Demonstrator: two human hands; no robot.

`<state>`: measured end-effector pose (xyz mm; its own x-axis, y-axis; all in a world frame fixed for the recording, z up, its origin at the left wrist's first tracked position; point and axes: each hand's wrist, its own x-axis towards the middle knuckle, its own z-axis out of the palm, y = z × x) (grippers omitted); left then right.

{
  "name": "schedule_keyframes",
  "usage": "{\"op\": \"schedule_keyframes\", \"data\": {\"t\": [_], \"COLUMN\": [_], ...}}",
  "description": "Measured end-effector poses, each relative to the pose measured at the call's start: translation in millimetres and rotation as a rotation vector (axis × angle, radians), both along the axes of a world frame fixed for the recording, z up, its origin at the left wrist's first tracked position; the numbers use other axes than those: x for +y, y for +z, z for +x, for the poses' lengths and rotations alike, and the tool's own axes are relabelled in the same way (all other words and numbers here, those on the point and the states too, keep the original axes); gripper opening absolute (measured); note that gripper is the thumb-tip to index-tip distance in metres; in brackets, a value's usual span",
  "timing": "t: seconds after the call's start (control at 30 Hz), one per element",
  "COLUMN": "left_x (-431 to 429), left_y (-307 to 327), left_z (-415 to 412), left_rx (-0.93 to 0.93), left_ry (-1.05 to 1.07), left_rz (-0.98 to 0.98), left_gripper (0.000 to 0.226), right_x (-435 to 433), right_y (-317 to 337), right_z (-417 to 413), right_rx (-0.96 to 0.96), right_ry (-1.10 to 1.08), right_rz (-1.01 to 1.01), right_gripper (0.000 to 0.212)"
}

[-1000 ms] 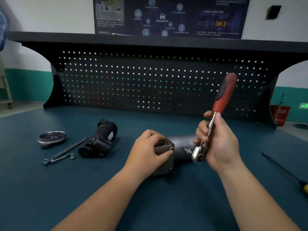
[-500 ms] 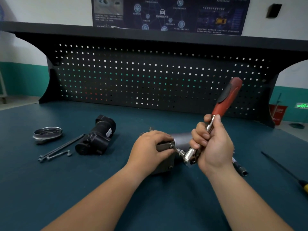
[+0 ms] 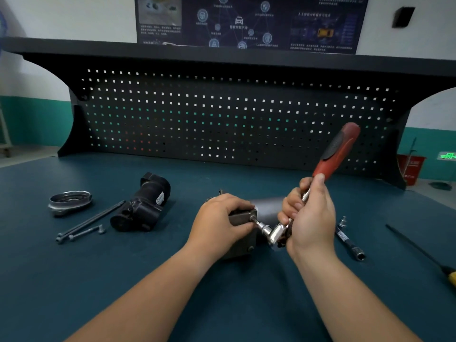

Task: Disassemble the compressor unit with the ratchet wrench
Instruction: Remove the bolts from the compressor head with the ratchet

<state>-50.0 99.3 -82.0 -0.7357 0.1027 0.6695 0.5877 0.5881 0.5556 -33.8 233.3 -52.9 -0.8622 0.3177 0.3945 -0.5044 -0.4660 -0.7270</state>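
Nearest you, your two hands work at the middle of the surface (image 3: 74, 280). Your left hand (image 3: 222, 223) clamps down on the one compressor unit (image 3: 243, 245), fingers curled over the top of its grey end block and thumb beside the bolt at the upper corner. The unit lies on its side between your hands, its dark cylinder pointing away from you. Your right hand (image 3: 311, 218) wraps around the metal shank of the single ratchet wrench (image 3: 277, 233). The red handle tilts up and to the right, and the socket (image 3: 262, 227) sits on that corner bolt. Just right of your right hand lie one extension bar (image 3: 350, 243) and one small bit (image 3: 342, 221), and one yellow-handled screwdriver (image 3: 419, 250) lies farther right. To the left you have two loose bolts (image 3: 91, 220) lying side by side, one black housing (image 3: 144, 206) and one metal ring (image 3: 70, 201). Behind stands the pegboard (image 3: 222, 119), with a poster (image 3: 246, 21) above it. A second ago the socket hung clear of the block. Half a second ago it reached the bolt, and it stays seated there now. Your right hand has shifted left, uncovering the extension bar.
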Motion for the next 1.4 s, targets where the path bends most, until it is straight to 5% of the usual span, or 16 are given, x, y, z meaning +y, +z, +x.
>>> {"op": "schedule_keyframes", "data": {"t": [0.23,0.47,0.93,1.4], "left_x": [0.4,1.7,1.3,0.1], "left_y": [0.6,0.3,-0.4,0.8], "left_z": [0.0,0.4,0.8,0.3], "left_rx": [-0.001,-0.011,-0.020,-0.034], "left_ry": [-0.003,0.003,-0.001,-0.004], "left_rz": [0.003,-0.002,0.030,0.003], "left_gripper": [0.030,0.030,0.029,0.030], "right_x": [-1.5,-22.1,-6.2,-7.4], "right_y": [-1.0,-4.8,-1.9,4.0], "right_z": [0.5,19.5,-2.9,-1.3], "right_rx": [-0.040,0.240,-0.132,0.057], "right_ry": [-0.073,-0.084,-0.099,-0.028], "right_rz": [0.004,0.306,-0.192,0.211], "right_gripper": [0.037,0.030,0.032,0.033]}}
